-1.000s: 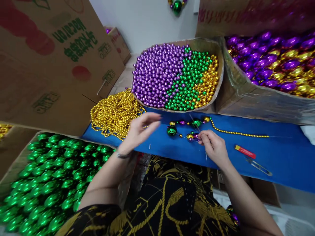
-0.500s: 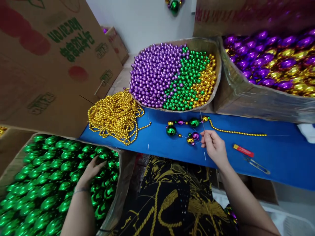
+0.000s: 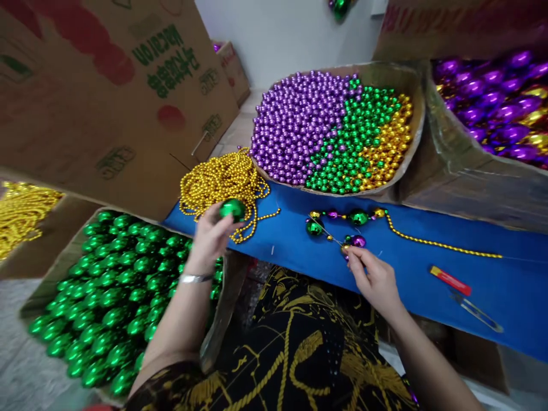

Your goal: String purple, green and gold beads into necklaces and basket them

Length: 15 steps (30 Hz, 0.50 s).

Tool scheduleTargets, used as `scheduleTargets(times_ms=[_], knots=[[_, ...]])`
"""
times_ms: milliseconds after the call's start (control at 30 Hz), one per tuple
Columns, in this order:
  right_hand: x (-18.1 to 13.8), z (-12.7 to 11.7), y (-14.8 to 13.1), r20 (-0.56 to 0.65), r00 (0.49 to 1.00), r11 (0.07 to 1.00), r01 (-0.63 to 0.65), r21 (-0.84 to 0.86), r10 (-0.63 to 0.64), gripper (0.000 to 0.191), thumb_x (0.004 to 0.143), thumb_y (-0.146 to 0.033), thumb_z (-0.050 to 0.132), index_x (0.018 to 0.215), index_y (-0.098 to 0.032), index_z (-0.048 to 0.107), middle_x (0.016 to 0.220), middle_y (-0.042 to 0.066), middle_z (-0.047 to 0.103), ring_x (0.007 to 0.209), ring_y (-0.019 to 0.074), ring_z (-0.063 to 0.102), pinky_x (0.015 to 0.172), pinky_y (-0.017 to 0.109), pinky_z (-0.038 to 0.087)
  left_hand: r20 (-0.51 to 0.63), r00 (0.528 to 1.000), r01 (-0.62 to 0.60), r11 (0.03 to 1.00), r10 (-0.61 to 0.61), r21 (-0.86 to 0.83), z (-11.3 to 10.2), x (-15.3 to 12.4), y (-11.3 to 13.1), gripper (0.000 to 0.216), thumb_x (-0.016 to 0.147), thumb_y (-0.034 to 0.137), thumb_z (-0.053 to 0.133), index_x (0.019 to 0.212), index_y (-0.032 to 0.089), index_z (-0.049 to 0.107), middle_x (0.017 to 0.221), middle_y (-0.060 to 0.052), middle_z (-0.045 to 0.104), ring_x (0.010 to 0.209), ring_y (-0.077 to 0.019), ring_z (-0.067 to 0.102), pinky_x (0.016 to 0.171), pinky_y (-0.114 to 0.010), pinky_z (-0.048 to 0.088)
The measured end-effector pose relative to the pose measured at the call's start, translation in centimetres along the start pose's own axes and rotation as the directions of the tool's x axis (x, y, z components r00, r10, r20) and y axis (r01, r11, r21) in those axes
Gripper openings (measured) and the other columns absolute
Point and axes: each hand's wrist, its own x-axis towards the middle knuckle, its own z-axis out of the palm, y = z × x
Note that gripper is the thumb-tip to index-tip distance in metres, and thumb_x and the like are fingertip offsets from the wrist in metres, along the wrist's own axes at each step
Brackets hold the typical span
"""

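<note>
A large shiny green bead [image 3: 232, 211] is pinched in the fingers of my left hand [image 3: 210, 237], raised above the table's left end, in front of the gold bead chains [image 3: 222, 178]. My right hand [image 3: 373, 279] is closed on a thin straight needle [image 3: 327, 232], which points up and left. Close to its fingertips, a purple bead [image 3: 358, 241] and smaller beads lie clustered. Behind them rests a bead strand with a big green bead [image 3: 358, 217], other coloured beads and a gold chain tail [image 3: 440, 245] running right.
A box of large green beads [image 3: 109, 297] stands low on the left. At the back of the blue table [image 3: 402, 285] sits a box of small purple, green and gold beads [image 3: 308, 125]. Another bead box [image 3: 475, 165] is to its right. A red cutter [image 3: 451, 279] and snips [image 3: 479, 314] lie at right.
My left hand has come up out of the green bead box with a bead. My right hand has tilted the needle from upright to leftward. The whole view has shifted left.
</note>
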Motion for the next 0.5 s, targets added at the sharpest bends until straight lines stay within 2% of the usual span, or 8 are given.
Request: scheduleTargets(times_ms=[33, 67, 100, 200, 300, 500], knots=[[0.0, 0.2, -0.2, -0.008, 0.999, 0.999, 0.048, -0.024, -0.048, 0.017, 0.097, -0.025, 0.052, 0.104, -0.022, 0.066, 0.091, 0.003, 0.076, 0.074, 0.0152, 0.073, 0.072, 0.027, 0.059, 0.148, 0.987, 0.088, 0.978, -0.060, -0.189, 3.1, 0.2, 0.2, 0.065, 0.064, 0.049, 0.082, 0.116, 0.021, 0.056, 0.118, -0.010, 0.066, 0.099, -0.0239, 0.069, 0.084, -0.039, 0.058], [0.0, 0.3, -0.4, -0.017, 0.996, 0.995, 0.087, -0.046, -0.087, 0.017, 0.096, -0.023, 0.052, 0.105, -0.022, 0.067, 0.094, 0.004, 0.076, 0.079, 0.0161, 0.073, 0.075, 0.028, 0.059, 0.281, 0.955, 0.187, 0.933, -0.099, -0.307, 5.8, 0.3, 0.3, 0.063, 0.065, 0.048, 0.082, 0.115, 0.020, 0.057, 0.113, -0.010, 0.068, 0.094, -0.0232, 0.070, 0.081, -0.037, 0.059], [0.0, 0.4, -0.5, -0.024, 0.993, 0.991, 0.116, -0.065, -0.118, 0.017, 0.096, -0.022, 0.053, 0.105, -0.022, 0.067, 0.096, 0.004, 0.077, 0.082, 0.0167, 0.074, 0.076, 0.028, 0.059, 0.366, 0.922, 0.270, 0.883, -0.123, -0.384, 8.2, 0.3, 0.2, 0.059, 0.066, 0.046, 0.082, 0.113, 0.020, 0.057, 0.109, -0.010, 0.069, 0.091, -0.0224, 0.072, 0.079, -0.035, 0.059], [-0.3, 0.1, -0.5, -0.031, 0.989, 0.984, 0.138, -0.117, -0.142, 0.019, 0.096, -0.020, 0.052, 0.107, -0.022, 0.067, 0.097, 0.004, 0.077, 0.085, 0.0169, 0.074, 0.078, 0.028, 0.059, 0.507, 0.844, 0.436, 0.776, -0.177, -0.455, 12.6, -0.2, -0.3, 0.052, 0.069, 0.043, 0.082, 0.108, 0.018, 0.057, 0.104, -0.009, 0.072, 0.088, -0.0227, 0.074, 0.078, -0.033, 0.059], [-0.7, -0.4, -0.3, -0.044, 0.991, 0.981, 0.122, -0.151, -0.129, 0.019, 0.096, -0.020, 0.052, 0.106, -0.022, 0.067, 0.096, 0.004, 0.077, 0.083, 0.0169, 0.074, 0.077, 0.028, 0.059, 0.536, 0.826, 0.465, 0.747, -0.175, -0.475, 14.1, -0.6, -0.5, 0.047, 0.071, 0.038, 0.081, 0.107, 0.019, 0.056, 0.103, -0.007, 0.072, 0.090, -0.0227, 0.074, 0.080, -0.033, 0.059], [-1.1, -0.6, 0.1, -0.067, 0.992, 0.986, 0.095, -0.138, -0.106, 0.019, 0.095, -0.020, 0.053, 0.106, -0.022, 0.069, 0.093, 0.004, 0.077, 0.080, 0.0173, 0.074, 0.076, 0.029, 0.060, 0.519, 0.836, 0.460, 0.742, -0.178, -0.487, 14.7, -0.7, -0.6, 0.047, 0.070, 0.036, 0.082, 0.106, 0.021, 0.056, 0.102, -0.004, 0.070, 0.092, -0.0217, 0.073, 0.080, -0.032, 0.058]])
